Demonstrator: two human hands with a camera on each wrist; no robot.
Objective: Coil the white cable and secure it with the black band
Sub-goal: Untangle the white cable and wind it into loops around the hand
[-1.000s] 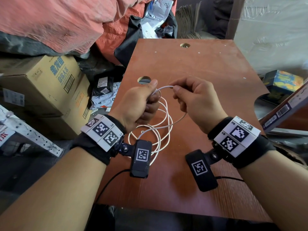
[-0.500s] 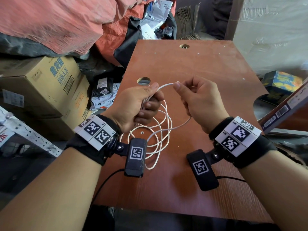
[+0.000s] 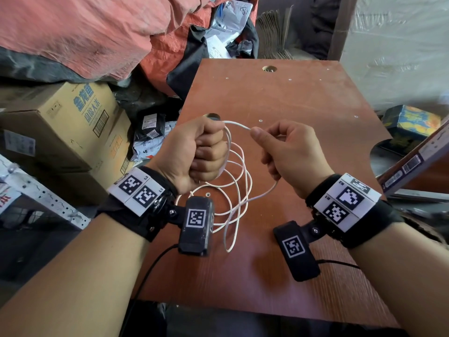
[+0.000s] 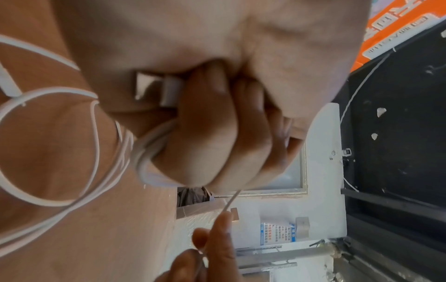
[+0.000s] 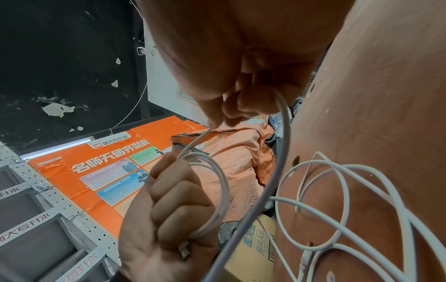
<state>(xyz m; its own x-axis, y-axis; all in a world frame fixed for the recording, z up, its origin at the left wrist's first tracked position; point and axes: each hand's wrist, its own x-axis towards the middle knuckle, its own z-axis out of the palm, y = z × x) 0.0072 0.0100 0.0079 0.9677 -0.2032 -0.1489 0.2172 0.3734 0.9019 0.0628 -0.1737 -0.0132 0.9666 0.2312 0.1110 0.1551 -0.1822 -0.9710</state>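
The white cable (image 3: pixel 239 181) hangs in several loose loops over the brown table (image 3: pixel 303 98). My left hand (image 3: pixel 201 152) is a fist round the gathered loops (image 4: pixel 144 156), with the cable's USB plug (image 4: pixel 156 89) sticking out under the fingers. My right hand (image 3: pixel 279 147) pinches the free strand (image 3: pixel 239 126) between thumb and forefinger, a short way right of the left fist. The strand runs on through the right hand (image 5: pixel 241 103) and down to the loops (image 5: pixel 337 200). A second white plug (image 5: pixel 304 261) lies among the loops. No black band is in view.
Cardboard boxes (image 3: pixel 65 127) and a red-orange cloth pile (image 3: pixel 97 32) crowd the table's left side. A metal rack (image 3: pixel 36 198) stands at the lower left. A colourful box (image 3: pixel 410 122) and a slanted board (image 3: pixel 418 159) lie to the right. The table has round holes (image 3: pixel 269 68).
My hands have drawn apart, so the strand between them is longer. The left fist has tightened round the loops, which hang lower and wider.
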